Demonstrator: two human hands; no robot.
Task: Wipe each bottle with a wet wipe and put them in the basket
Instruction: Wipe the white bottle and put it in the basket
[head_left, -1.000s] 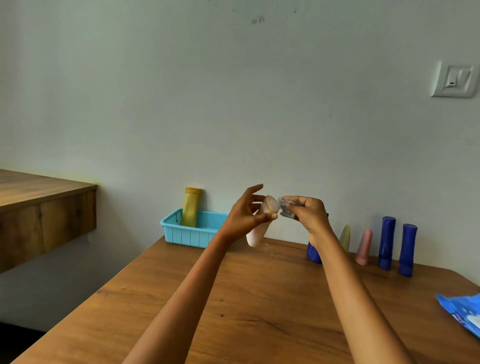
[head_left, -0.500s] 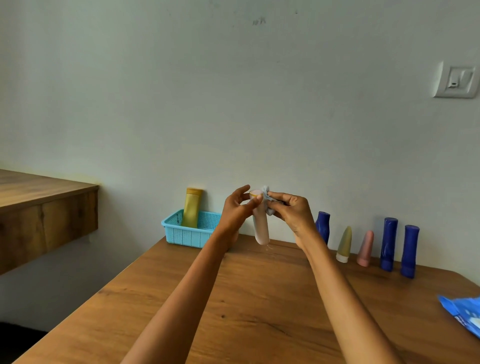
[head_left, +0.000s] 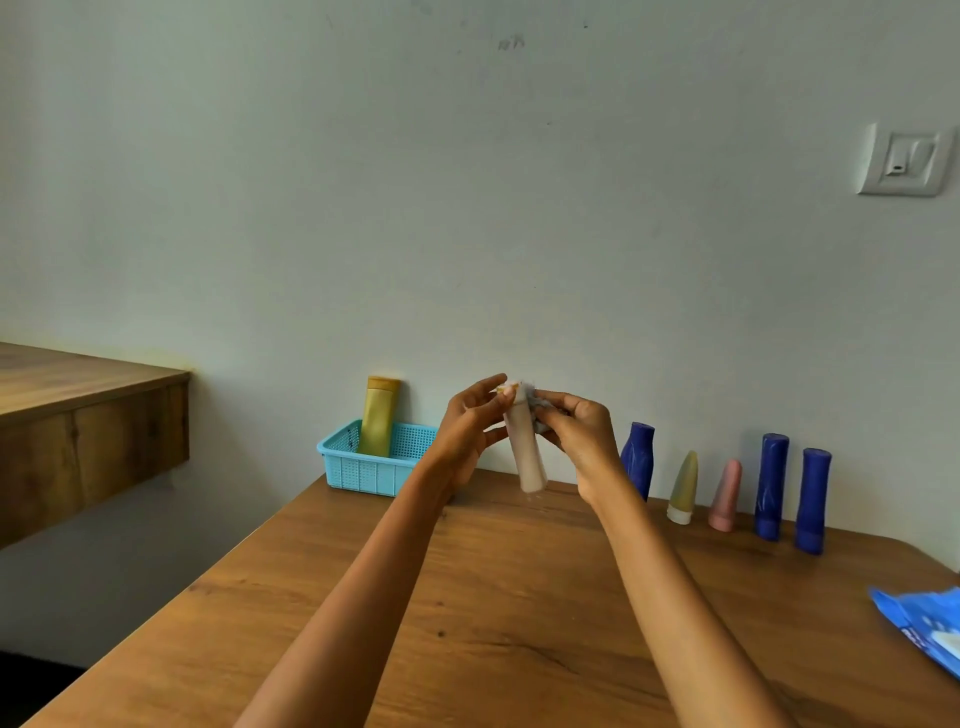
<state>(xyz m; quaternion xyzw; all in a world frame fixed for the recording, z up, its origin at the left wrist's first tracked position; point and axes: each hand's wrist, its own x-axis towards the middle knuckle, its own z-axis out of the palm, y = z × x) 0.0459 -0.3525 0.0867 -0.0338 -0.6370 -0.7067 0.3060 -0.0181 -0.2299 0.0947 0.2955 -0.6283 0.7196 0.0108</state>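
Observation:
A pale white bottle (head_left: 527, 457) hangs upright in the air above the table's far side. My left hand (head_left: 467, 431) holds it near its top with fingertips and thumb. My right hand (head_left: 576, 431) pinches a crumpled wet wipe (head_left: 535, 410) against the bottle's upper part. A light-blue basket (head_left: 363, 467) stands at the back left with a yellow bottle (head_left: 379, 415) upright inside it. Along the wall to the right stand a blue bottle (head_left: 638, 460), a yellowish tube (head_left: 683, 486), a pink tube (head_left: 726, 493) and two more blue bottles (head_left: 771, 486) (head_left: 812, 499).
A blue wet-wipe pack (head_left: 924, 629) lies at the table's right edge. The wooden table (head_left: 493, 623) runs from me to the wall. A wooden shelf (head_left: 78, 415) juts out at the left. A wall switch (head_left: 901, 158) is high on the right.
The bottle has swung from tilted toward me to hanging upright. My right hand with the wipe has shifted along the bottle's top, and both hands have lifted slightly and moved left.

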